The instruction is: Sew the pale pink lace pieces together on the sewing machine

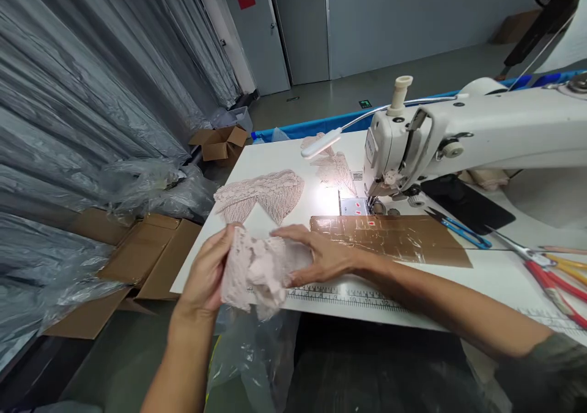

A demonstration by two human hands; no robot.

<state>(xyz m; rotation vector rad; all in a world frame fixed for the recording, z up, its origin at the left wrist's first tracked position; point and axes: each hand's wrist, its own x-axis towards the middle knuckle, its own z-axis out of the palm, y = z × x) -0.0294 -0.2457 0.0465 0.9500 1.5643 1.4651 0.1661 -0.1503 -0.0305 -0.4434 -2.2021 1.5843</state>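
A crumpled piece of pale pink lace fabric (254, 269) hangs over the table's front edge. My left hand (208, 269) grips its left side, thumb on top. My right hand (323, 254) is at the lace's right side, thumb and fingers curved and spread apart around it; the thumb tip appears to touch the cloth. Slight blur hides the exact contact. Beyond my hands, another pink lace piece (261, 194) lies flat on the white table (211, 241). More lace (337, 171) lies farther back, beside the sewing machine (426, 131).
Brown taped cardboard (394, 238) lies before the needle area. Blue-handled scissors (465, 230), a black phone-like slab (468, 202) and red-handled tools (550, 284) lie at right. A ruler strip (348, 297) runs along the front edge. Open cardboard boxes (142, 248) stand at left.
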